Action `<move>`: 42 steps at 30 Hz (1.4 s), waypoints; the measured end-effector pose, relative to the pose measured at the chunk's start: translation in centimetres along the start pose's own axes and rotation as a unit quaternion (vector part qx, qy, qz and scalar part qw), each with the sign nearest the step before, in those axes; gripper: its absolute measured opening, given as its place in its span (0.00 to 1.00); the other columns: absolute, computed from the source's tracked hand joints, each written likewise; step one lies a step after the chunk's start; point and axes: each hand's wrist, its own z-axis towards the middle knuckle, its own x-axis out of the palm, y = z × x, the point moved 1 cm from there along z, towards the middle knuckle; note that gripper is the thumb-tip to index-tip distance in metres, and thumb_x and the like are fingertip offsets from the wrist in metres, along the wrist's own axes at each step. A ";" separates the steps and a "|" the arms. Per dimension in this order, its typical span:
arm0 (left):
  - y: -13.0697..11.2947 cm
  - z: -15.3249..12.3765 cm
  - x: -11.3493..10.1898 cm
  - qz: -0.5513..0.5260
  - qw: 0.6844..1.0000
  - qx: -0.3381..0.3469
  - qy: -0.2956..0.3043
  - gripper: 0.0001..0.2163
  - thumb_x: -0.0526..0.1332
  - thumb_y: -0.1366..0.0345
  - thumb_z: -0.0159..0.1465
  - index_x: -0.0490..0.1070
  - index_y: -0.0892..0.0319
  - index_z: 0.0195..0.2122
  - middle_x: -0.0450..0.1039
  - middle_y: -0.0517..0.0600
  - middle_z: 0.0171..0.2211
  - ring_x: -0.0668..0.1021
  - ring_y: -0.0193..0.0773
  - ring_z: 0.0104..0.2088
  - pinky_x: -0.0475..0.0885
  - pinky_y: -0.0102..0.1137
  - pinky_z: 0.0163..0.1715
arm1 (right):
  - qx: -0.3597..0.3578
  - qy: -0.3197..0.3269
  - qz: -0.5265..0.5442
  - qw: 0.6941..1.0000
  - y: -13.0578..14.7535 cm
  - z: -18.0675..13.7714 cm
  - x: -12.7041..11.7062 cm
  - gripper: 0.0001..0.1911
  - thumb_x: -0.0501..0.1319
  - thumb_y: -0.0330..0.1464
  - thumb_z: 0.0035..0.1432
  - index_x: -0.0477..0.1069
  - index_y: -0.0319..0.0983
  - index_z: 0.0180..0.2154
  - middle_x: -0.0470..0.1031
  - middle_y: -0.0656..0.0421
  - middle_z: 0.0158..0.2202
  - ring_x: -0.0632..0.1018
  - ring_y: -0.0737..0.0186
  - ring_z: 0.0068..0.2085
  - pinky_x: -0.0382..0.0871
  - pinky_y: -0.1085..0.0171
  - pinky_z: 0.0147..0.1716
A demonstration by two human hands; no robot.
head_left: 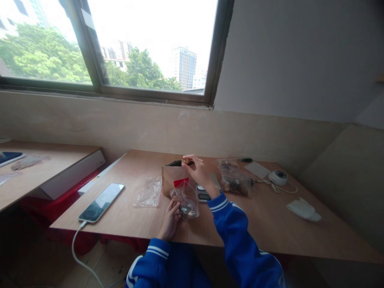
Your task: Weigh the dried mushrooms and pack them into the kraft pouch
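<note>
My left hand (170,218) rests on the wooden table (264,224) and grips the lower edge of a small clear plastic bag (186,199) with dark items inside and a red strip at its top. My right hand (198,171) is raised over the open mouth of a brown paper bag (171,178) and pinches a small brownish piece between its fingertips. A small digital scale (205,193) sits just behind my right wrist.
An empty clear bag (149,193) lies left of the paper bag. A phone (102,201) on a white cable lies near the front left edge. A filled clear bag (235,179), a white round device (278,177) with cord and a white pouch (303,209) lie to the right.
</note>
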 end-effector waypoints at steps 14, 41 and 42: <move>-0.1 -0.1 0.0 0.013 1.000 0.006 -0.015 0.24 0.68 0.65 0.52 0.65 0.56 0.50 0.75 0.53 0.41 0.79 0.39 0.37 0.74 0.28 0.33 | 0.016 -0.044 0.079 0.996 0.5 0.4 -0.4 0.09 0.62 0.35 0.54 0.72 0.42 0.39 0.76 0.57 0.47 0.75 0.60 0.46 0.67 0.61 0.46; -0.4 -0.7 0.2 0.038 0.998 0.040 0.041 0.21 0.67 0.59 0.53 0.71 0.61 0.46 0.77 0.54 0.38 0.79 0.41 0.36 0.73 0.31 0.35 | 0.107 0.207 0.058 0.971 -1.4 -9.1 2.1 0.09 0.63 0.32 0.53 0.75 0.39 0.38 0.79 0.55 0.37 0.78 0.56 0.36 0.71 0.61 0.38; -0.4 -0.7 0.2 0.036 0.998 0.042 0.038 0.21 0.67 0.59 0.53 0.70 0.60 0.46 0.76 0.54 0.39 0.79 0.40 0.36 0.73 0.31 0.34 | 0.116 0.206 0.058 0.970 -1.4 -9.2 2.0 0.08 0.63 0.33 0.54 0.75 0.38 0.37 0.79 0.55 0.36 0.78 0.57 0.35 0.71 0.61 0.37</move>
